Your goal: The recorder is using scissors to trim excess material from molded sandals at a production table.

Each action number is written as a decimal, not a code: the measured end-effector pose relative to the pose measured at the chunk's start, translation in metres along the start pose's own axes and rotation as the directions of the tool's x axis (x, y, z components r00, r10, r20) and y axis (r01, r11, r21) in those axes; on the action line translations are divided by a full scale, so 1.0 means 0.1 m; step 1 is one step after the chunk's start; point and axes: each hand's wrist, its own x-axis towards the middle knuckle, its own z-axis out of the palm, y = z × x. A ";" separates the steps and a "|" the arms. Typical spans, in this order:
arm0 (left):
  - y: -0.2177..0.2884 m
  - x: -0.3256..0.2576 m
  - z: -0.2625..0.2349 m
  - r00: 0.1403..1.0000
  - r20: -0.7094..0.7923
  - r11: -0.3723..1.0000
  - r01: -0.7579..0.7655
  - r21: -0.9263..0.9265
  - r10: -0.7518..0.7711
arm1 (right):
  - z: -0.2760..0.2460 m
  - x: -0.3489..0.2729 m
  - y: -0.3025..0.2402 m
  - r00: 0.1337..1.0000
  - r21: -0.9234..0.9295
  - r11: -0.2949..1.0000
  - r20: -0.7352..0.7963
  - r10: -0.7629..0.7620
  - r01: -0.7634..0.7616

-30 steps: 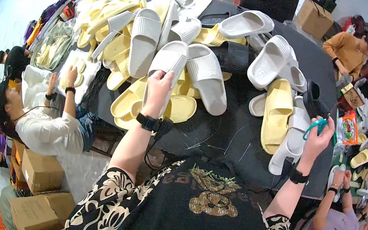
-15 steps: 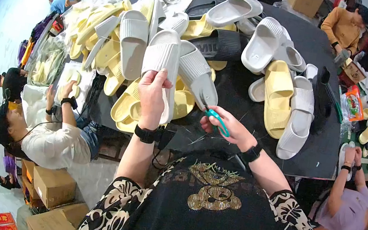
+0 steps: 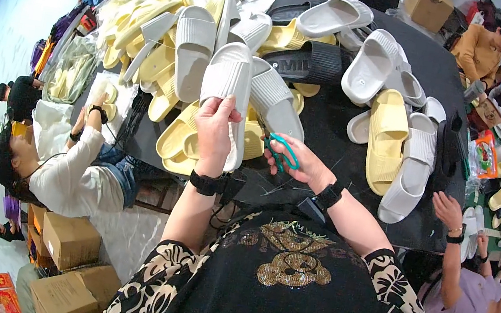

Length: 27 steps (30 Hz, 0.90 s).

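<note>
By the near edge of the black table [image 3: 327, 126], the left hand [image 3: 215, 128], nearly closed, pinches a grey slide sandal [image 3: 229, 76], while the right hand [image 3: 303, 163] curls round teal-handled scissors [image 3: 290, 149]. Yellow slides [image 3: 159, 63] are heaped toward the left edge, and cardboard boxes [image 3: 72, 240] stand beyond the near left corner.

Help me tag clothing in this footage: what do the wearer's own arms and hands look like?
The left hand and right hand wear no gloves. Each wrist has a black band. The short sleeves are black with a bold cream floral print.
</note>
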 end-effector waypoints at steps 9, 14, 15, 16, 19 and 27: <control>0.00 0.03 -0.12 1.000 -0.020 1.000 0.002 -0.007 -0.002 | 0.02 -0.03 -0.10 0.991 -0.199 0.979 -0.112 -0.073 0.049; 0.06 -0.05 -0.19 1.000 -0.006 1.000 0.001 -0.026 -0.001 | -0.02 -0.04 -0.20 0.967 -0.103 0.967 -0.085 -0.241 0.232; 0.09 -0.08 -0.20 1.000 0.012 0.999 -0.001 -0.032 0.002 | -0.04 -0.03 -0.23 0.961 -0.146 0.958 -0.096 -0.261 0.246; 0.11 -0.10 -0.22 1.000 0.013 0.999 -0.004 -0.033 0.004 | -0.05 -0.03 -0.27 0.960 -0.147 0.957 -0.095 -0.264 0.248; 0.18 -0.19 -0.24 0.994 0.108 1.000 -0.003 0.001 0.003 | 0.07 -0.11 -0.51 0.855 -0.392 0.838 -0.198 -0.479 0.378; 0.36 -0.40 -0.21 0.802 0.574 0.954 -0.018 0.299 -0.165 | 0.10 -0.41 -1.00 0.834 -0.475 0.789 -0.180 -0.521 0.390</control>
